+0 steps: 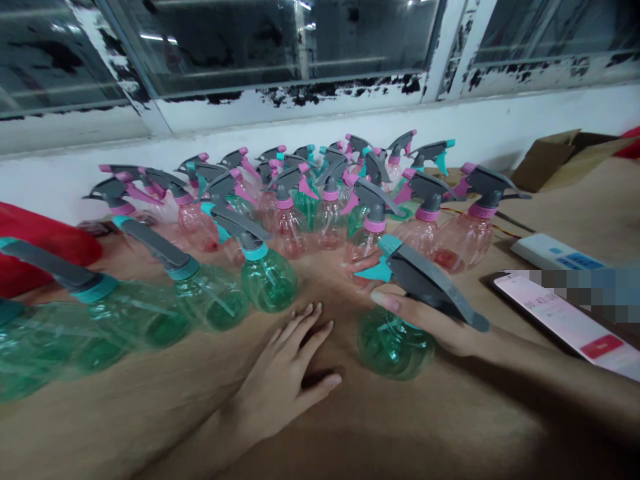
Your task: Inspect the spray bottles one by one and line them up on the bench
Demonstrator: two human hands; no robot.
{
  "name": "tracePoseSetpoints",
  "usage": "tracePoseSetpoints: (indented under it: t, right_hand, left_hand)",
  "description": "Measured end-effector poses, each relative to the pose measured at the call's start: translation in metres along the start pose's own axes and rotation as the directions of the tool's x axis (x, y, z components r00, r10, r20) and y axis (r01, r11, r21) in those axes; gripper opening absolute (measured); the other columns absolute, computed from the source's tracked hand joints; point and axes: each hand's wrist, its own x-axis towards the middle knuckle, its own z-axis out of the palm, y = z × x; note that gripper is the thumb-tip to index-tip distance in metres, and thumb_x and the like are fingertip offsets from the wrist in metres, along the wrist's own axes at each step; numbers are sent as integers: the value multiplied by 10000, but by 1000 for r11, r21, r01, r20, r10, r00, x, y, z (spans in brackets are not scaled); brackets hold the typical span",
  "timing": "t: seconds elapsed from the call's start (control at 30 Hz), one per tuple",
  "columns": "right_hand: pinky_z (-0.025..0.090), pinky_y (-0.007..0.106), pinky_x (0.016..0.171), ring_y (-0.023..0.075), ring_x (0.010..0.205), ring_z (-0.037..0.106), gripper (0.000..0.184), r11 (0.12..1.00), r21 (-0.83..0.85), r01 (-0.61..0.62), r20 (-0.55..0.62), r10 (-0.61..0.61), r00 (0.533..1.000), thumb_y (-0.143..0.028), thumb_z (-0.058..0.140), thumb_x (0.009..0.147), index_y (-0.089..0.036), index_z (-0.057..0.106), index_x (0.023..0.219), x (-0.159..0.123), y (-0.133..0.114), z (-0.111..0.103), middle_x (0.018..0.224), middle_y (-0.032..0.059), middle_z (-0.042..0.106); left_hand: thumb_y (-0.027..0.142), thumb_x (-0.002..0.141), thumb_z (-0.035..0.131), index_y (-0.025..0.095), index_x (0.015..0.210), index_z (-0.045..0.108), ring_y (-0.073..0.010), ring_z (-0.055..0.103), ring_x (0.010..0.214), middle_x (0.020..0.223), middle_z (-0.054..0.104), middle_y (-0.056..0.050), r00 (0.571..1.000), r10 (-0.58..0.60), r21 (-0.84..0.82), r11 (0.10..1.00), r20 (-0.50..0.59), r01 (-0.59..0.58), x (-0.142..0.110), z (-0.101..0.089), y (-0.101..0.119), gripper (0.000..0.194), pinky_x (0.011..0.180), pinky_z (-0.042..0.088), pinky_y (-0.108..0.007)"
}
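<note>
My right hand (430,317) is wrapped round the neck of a green spray bottle (393,347) with a grey and turquoise trigger head; the bottle stands upright on or just over the table. My left hand (285,367) lies palm down on the brown table (320,440), fingers spread, holding nothing. Just beyond its fingertips is another green spray bottle (270,277). More green spray bottles (210,297) form a row to the left. Behind my right hand stands a pink spray bottle (367,247), partly hidden by the held bottle and my fingers.
Several pink and green spray bottles (285,227) crowd the back by the white wall (540,113). A phone (565,320) and a white device with a blue display (557,252) lie at right. An open cardboard box (555,160) sits back right; red material (35,247) is at left.
</note>
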Motion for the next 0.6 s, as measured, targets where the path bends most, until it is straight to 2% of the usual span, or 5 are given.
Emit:
tracePoseSetpoints:
  t: [0.13,0.3,0.4,0.5,0.6]
  right_hand:
    - [501,295,738,154,811,638,29,1000,7,0,-15,0,1000,-265,597,836,-242,614,844,1,-1,0,954,-3,632]
    - [507,325,789,186,865,643,109,1000,-27,12,-33,-13,999,-317,598,838,-251,644,912,1,-1,2,889,6,648]
    - [508,324,750,180,810,641,189,1000,-28,-10,-31,9,999,-318,592,847,-267,635,1024,0,-1,1,872,3,651]
    - [505,339,765,178,809,640,311,999,-46,-22,-25,21,999,-316,586,858,-274,594,1166,0,-2,0,980,18,660]
    - [514,344,780,186,829,646,361,998,-59,-16,-28,14,1000,-354,599,849,-270,585,1200,0,-1,0,1011,28,662]
  left_hand:
    - [533,925,512,194,1409,400,-306,289,1375,1526,286,-112,1000,4,-4,1000,-5,-4,0,0,0,601,1068,329,-495]
    - [538,921,515,210,1405,403,-304,293,1374,1525,292,-100,1000,-5,-6,1000,-3,5,0,1,0,595,1067,334,-495]
    - [537,920,517,205,1405,404,-306,293,1374,1525,292,-100,1000,-3,-7,1000,-6,3,0,1,1,598,1066,336,-499]
    - [526,920,524,194,1403,409,-310,289,1375,1524,294,-106,1000,1,-7,1000,-9,-1,0,0,1,597,1067,333,-500]
    - [526,920,523,192,1400,415,-312,296,1371,1522,297,-110,1000,0,-8,1000,-4,0,0,0,1,595,1068,331,-497]
